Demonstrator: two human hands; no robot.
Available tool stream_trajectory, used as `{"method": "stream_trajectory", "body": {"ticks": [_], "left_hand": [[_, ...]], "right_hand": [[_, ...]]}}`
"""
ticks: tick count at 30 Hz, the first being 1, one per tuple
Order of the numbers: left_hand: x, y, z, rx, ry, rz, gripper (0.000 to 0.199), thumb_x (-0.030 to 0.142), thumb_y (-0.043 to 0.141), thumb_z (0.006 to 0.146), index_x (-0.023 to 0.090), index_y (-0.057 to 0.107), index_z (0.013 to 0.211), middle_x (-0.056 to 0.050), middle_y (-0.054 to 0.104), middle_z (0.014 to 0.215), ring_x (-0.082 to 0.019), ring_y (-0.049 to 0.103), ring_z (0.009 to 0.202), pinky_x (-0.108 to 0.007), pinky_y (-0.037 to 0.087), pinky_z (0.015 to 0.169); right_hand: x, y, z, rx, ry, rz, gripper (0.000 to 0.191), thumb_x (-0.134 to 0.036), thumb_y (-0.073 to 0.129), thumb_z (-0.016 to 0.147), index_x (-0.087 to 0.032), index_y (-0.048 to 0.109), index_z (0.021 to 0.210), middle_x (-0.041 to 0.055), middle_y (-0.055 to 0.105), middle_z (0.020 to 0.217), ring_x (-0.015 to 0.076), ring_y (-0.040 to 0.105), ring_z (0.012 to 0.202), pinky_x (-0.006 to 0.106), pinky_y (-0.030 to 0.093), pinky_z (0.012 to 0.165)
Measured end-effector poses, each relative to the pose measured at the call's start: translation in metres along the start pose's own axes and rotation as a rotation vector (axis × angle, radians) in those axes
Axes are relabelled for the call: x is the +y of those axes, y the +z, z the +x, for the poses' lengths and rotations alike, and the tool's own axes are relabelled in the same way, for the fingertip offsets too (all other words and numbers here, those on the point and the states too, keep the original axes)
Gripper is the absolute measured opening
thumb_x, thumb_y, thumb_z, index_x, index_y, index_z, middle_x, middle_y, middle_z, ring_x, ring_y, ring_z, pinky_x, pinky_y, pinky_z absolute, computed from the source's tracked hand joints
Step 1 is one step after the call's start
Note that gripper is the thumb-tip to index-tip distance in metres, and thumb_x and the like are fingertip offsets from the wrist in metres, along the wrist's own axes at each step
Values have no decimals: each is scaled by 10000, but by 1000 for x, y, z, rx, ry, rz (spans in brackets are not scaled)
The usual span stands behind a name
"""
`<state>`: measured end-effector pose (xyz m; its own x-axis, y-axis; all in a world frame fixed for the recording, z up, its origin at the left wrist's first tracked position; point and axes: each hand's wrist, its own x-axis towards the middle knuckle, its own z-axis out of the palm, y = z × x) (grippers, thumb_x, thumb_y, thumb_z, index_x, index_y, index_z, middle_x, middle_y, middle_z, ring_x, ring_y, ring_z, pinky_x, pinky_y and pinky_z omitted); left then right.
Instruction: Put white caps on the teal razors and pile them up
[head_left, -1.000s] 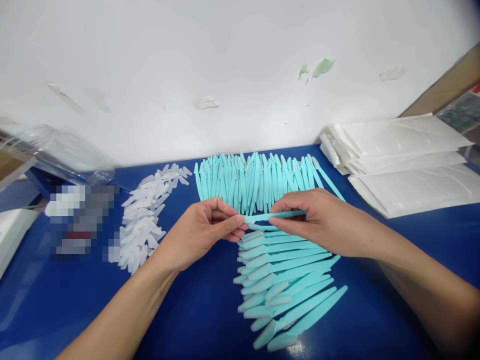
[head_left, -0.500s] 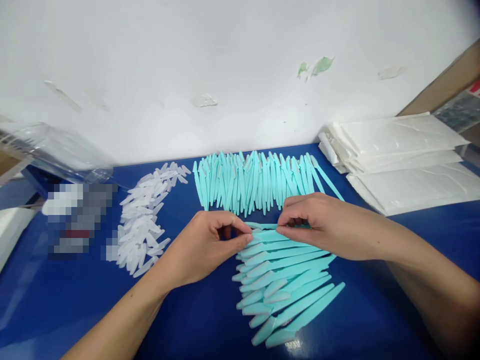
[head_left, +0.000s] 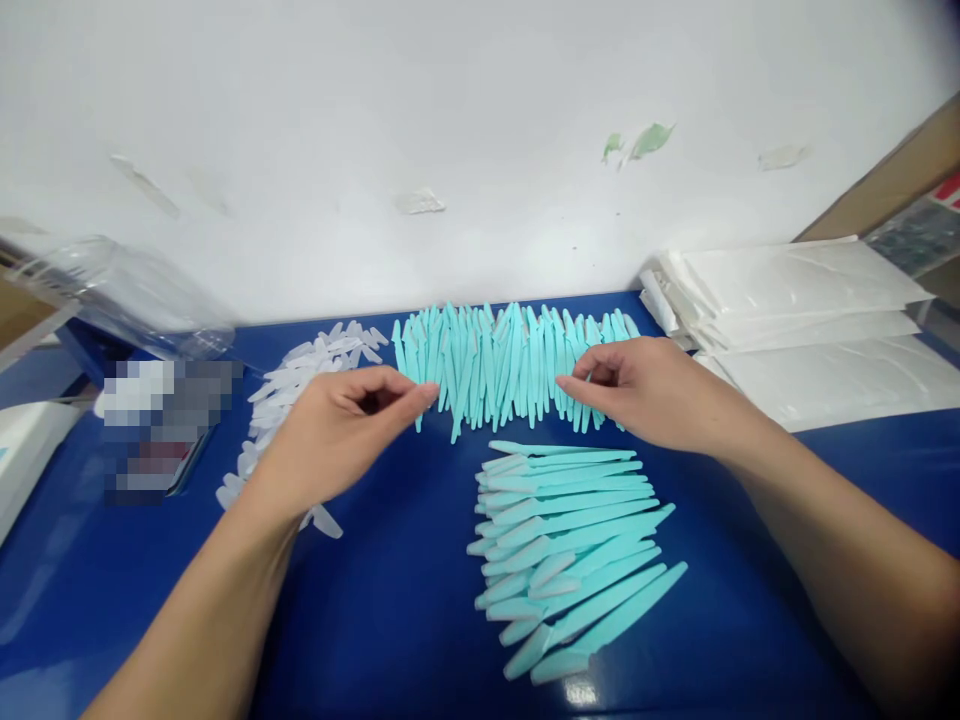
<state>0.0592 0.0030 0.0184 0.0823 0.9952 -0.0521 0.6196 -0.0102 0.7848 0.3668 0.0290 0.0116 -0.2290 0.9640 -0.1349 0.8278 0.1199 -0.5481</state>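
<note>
Left hand (head_left: 349,425): thumb and index finger are brought together at the tips, near the lower ends of the upper row of teal sticks (head_left: 491,375), toward its left side; whether a stick lies between them cannot be told. Right hand (head_left: 652,390): fingers curled, thumb and index fingertips close to one another over the right part of the same row; whether they grip anything likewise cannot be told. The two hands are well apart. The upper row lies near the wall (head_left: 480,120), its slender sticks crowded side by side, partly overlapping, and directed toward the wall. Nearer the wearer, below the gap between the hands, lies the lower stack of teal sticks (head_left: 600,540), set crosswise and overlapping, the broader, grey-edged ends to the left. Beyond the left hand, and partly hidden by it, are small translucent white pieces (head_left: 304,365) in a loose heap. Periphery: a clear plastic container (head_left: 142,290) at far left; flat white packets (head_left: 810,285), stacked, at right. All rest on a glossy blue table (head_left: 390,600).
</note>
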Motion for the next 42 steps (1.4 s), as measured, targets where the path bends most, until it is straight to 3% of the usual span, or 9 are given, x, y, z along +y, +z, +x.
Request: {"method": "stream_trajectory", "body": {"ticks": [5,13,17,22,25,28,31,36,42], "left_hand": [[-19,-25,13,260,-34,86,357,556,771,897,212,763,802,-5,625,700,-157,501,651,-253,375,564],[-33,-33,19,247,-49,122,404,585,758,899,199,738,782,32,501,628,-126,414,586,-261,332,557],[-39,-46,19,279,-48,180,386,592,756,892,210,780,841,6,629,681,-147,506,614,-264,376,578],[-59,-60,25,263,23,428,369,523,716,918,235,848,1106,-75,818,1042,-235,686,761,-328,492,707],[-72,-50,33,193,238,618,407,391,546,1021,257,805,1305,-97,745,1396,-326,708,1060,-434,521,927],[-76,-34,42,135,340,804,481,251,410,1055,253,769,1375,-97,677,1517,-413,587,1294,-571,470,1030],[-72,-26,46,98,321,876,468,238,408,1048,231,804,1298,-130,719,1444,-425,601,1228,-602,469,1009],[-62,-30,41,7,322,831,380,343,496,1021,174,828,1095,-184,782,1166,-383,672,1084,-507,513,971],[-55,-38,28,-22,238,695,283,407,554,1010,208,753,1033,-108,788,1003,-279,704,873,-361,520,732]], "right_hand": [[-14,13,35,25,47,-123,308,-500,703,890,-211,723,785,41,695,707,219,652,709,369,447,697],[-19,19,53,-89,108,-12,286,-275,605,865,-200,650,592,31,645,514,177,636,508,331,486,572],[-15,15,51,-81,127,57,236,-264,617,834,-194,650,610,37,675,525,172,647,484,313,503,541],[-10,-7,32,20,121,157,124,-293,641,840,-222,626,739,31,726,631,174,659,551,318,489,547],[-3,-20,13,-100,43,404,110,-286,700,822,-230,621,771,26,744,706,165,630,589,320,457,552],[6,-24,1,-217,10,568,168,-322,773,805,-224,667,890,-2,709,683,157,606,571,324,460,573],[13,-21,-3,-270,19,627,229,-385,777,820,-211,666,918,12,712,721,158,596,580,325,463,572],[14,-14,-10,-297,-1,483,150,-357,691,880,-218,637,892,-10,606,731,142,481,635,298,381,570],[3,-4,-15,-347,-61,418,234,-448,671,962,-220,688,912,-35,486,719,131,391,628,286,353,573]]}}
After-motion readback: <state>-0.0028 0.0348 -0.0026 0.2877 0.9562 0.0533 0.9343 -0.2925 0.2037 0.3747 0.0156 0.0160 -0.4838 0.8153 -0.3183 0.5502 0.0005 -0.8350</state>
